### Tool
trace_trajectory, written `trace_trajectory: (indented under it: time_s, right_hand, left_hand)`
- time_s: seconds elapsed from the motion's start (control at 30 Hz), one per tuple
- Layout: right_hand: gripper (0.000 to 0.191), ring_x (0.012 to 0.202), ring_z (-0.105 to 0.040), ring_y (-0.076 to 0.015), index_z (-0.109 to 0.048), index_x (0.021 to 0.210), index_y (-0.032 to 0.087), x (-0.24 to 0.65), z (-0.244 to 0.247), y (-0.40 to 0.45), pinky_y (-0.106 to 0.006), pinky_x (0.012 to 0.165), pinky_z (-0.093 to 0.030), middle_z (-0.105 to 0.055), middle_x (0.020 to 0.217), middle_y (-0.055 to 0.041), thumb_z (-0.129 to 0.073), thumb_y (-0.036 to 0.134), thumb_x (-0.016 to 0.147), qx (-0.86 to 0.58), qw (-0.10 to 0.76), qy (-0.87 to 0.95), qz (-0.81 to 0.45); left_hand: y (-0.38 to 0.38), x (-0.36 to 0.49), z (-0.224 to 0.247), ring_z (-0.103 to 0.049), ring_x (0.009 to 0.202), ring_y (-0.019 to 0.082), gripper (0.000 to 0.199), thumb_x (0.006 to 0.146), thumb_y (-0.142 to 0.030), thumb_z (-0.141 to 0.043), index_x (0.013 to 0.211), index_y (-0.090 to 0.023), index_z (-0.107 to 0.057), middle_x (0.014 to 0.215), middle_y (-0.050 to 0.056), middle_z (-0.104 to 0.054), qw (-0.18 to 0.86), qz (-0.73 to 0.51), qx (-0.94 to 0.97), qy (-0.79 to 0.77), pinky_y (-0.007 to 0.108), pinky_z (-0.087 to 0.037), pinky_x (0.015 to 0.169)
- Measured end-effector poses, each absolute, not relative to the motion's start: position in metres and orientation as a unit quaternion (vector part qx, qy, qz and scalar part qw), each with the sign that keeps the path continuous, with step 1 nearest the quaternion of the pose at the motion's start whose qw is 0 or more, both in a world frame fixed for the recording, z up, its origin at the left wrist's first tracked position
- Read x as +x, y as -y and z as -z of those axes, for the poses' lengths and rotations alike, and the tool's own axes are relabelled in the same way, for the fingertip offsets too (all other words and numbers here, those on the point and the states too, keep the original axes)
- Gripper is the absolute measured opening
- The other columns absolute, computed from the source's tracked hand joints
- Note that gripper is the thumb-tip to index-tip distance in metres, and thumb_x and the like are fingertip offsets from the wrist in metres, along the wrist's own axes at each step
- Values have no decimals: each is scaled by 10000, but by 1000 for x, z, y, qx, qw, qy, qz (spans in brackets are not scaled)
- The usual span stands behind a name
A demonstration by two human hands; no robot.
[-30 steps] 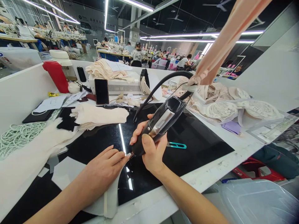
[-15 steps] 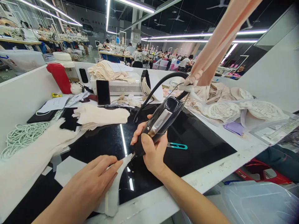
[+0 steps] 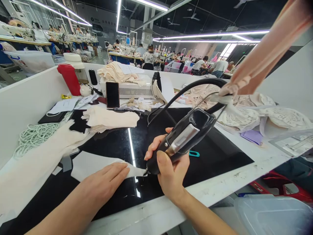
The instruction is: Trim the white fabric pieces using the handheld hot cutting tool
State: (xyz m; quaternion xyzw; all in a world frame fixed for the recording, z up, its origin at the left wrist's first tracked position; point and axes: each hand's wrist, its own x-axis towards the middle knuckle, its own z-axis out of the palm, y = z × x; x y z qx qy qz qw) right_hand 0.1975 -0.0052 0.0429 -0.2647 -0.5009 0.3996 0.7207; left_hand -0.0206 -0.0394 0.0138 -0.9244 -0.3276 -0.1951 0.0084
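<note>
My right hand (image 3: 172, 174) is wrapped round a black corded electric hand tool (image 3: 183, 138) with a silver bar along its side. The tool leans down to the left, and its small pointed metal tip (image 3: 146, 172) is at the narrow right end of a white fabric piece (image 3: 94, 161). My left hand (image 3: 106, 184) lies on that piece with fingers flat and side by side, pressing it to the black work surface (image 3: 110, 143). Teal thread snips (image 3: 194, 153) show partly behind my right hand. A peach cloth strip (image 3: 266, 55) is tied at the tool's cable end.
A stack of cream fabric pieces (image 3: 112, 118) and a phone (image 3: 112, 94) are beyond my hands. Pale green cord (image 3: 36, 138) lies at the left. Lace bra cups (image 3: 283, 117) fill the right back. The table's white front edge (image 3: 137, 217) runs near my forearms.
The white piece has turned, and its lower strip no longer shows below my left hand. The tool remains in my right hand, now covering more of the snips. The camera view has shifted slightly.
</note>
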Motion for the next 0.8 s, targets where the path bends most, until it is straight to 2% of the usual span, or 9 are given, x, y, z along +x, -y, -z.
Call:
trace_trajectory:
  time_s: [0.2, 0.37, 0.6, 0.8]
  right_hand:
    - [423, 628, -619, -119, -497, 1258, 311, 200, -41, 14, -280, 598, -546, -637, 870, 33, -753, 384, 929, -264, 711, 510, -404]
    - [427, 632, -626, -136, -493, 1257, 306, 199, -42, 16, -294, 585, -548, -635, 865, 23, -748, 401, 928, -277, 713, 509, -395]
    - [450, 587, -628, -125, -498, 1197, 276, 194, -50, 18, -275, 553, -552, -624, 807, 37, -776, 452, 892, -282, 728, 497, -380]
    - [439, 596, -641, -126, -498, 1178, 284, 195, -49, 19, -280, 566, -561, -640, 821, 36, -779, 460, 890, -284, 726, 493, -385]
  left_hand:
    - [36, -10, 3, -707, 1129, 173, 745, 799, 56, -386, 1450, -286, -504, 1331, 19, -690, -87, 217, -897, 375, 278, -619, 945]
    - [32, -6, 13, -716, 1125, 199, 648, 821, 62, -353, 1320, -268, -602, 1297, 46, -689, -77, 219, -879, 417, 304, -641, 888]
    - [33, -2, 6, -715, 1096, 222, 515, 885, 20, -337, 1211, -228, -651, 1260, 79, -698, -76, 197, -890, 404, 346, -636, 892]
    - [33, -7, 11, -674, 1191, 212, 521, 924, 14, -378, 1337, -220, -593, 1338, 84, -671, -49, 209, -898, 383, 359, -599, 1007]
